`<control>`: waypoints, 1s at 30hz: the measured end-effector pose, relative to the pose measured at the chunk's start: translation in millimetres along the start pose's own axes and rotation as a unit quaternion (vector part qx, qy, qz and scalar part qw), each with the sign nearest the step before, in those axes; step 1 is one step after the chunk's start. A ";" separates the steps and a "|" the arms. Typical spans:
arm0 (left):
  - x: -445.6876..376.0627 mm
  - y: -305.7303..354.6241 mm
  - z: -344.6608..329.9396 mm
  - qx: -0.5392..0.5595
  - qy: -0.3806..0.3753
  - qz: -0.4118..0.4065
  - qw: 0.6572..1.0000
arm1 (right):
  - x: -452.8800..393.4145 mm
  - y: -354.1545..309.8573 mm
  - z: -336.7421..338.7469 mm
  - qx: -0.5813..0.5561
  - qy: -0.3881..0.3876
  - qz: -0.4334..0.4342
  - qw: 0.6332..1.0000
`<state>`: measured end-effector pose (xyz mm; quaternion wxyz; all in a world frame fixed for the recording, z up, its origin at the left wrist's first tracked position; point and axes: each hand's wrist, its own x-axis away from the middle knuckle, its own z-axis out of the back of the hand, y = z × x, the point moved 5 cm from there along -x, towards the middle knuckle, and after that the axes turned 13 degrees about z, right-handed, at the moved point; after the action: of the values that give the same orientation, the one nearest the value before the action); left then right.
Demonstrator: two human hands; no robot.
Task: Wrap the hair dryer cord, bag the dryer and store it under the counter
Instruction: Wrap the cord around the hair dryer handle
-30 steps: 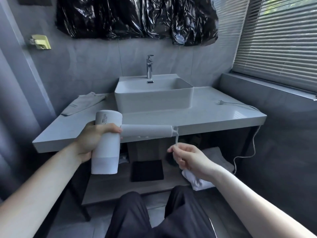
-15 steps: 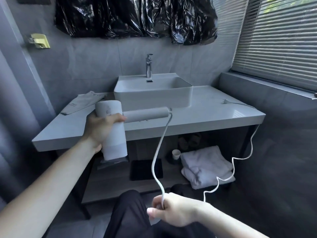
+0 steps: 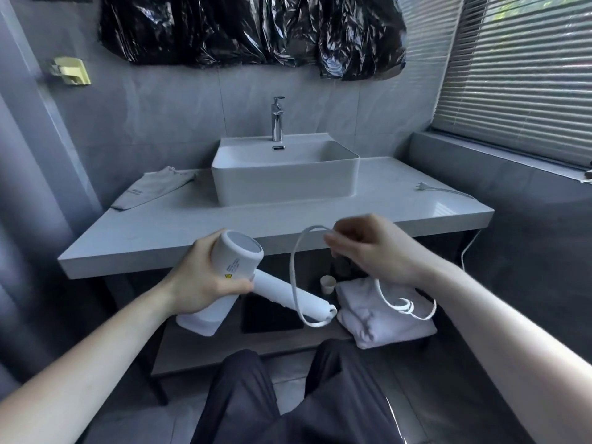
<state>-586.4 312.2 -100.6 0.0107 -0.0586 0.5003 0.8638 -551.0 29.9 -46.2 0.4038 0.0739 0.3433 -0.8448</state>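
Your left hand (image 3: pixel 195 283) grips the one hair dryer (image 3: pixel 237 277), fingers wrapped round it; your right hand (image 3: pixel 371 248) pinches its one cord (image 3: pixel 293 267), looped once over the handle.

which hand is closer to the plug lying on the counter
Right. The right hand is nearer the plug, which lies beyond it to the right; the left hand holds the dryer further left.

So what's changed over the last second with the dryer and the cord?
The right hand drew the cord down, then swung it up over the handle, starting a loop. The left hand lowered and tilted the hair dryer, so the handle now slants down to the right. Both grips held. The plug, grey pouch and folded towels stayed put.
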 end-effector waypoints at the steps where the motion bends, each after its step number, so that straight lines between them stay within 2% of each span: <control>1: 2.1 0.9 -1.2 0.015 -0.013 0.001 1.000 | -3.6 8.7 7.8 -0.004 0.021 -0.007 1.000; 10: 11.7 10.9 3.5 0.160 -0.072 0.018 0.984 | -4.6 101.3 14.7 -0.089 0.144 -0.129 0.977; 14: 13.5 12.2 -0.4 0.233 -0.095 0.050 0.966 | -2.5 117.7 -10.5 -0.144 0.132 -0.167 0.967; 19: 10.8 20.6 -10.7 0.334 -0.094 0.084 0.934 | -4.9 101.2 -44.9 -0.220 0.109 -0.137 0.960; 23: -0.1 28.7 -3.6 0.362 -0.025 0.100 0.927 | -6.2 96.0 -85.3 -0.210 0.037 -0.153 0.965; 30: -17.8 17.3 32.7 0.332 0.178 0.109 0.920 | 38.4 59.6 -106.5 -0.149 -0.025 -0.107 0.983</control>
<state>-573.0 332.6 -67.5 -0.1537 -0.1499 0.7554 0.6191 -549.0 47.7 -172.8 0.3256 -0.0452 0.4611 -0.8242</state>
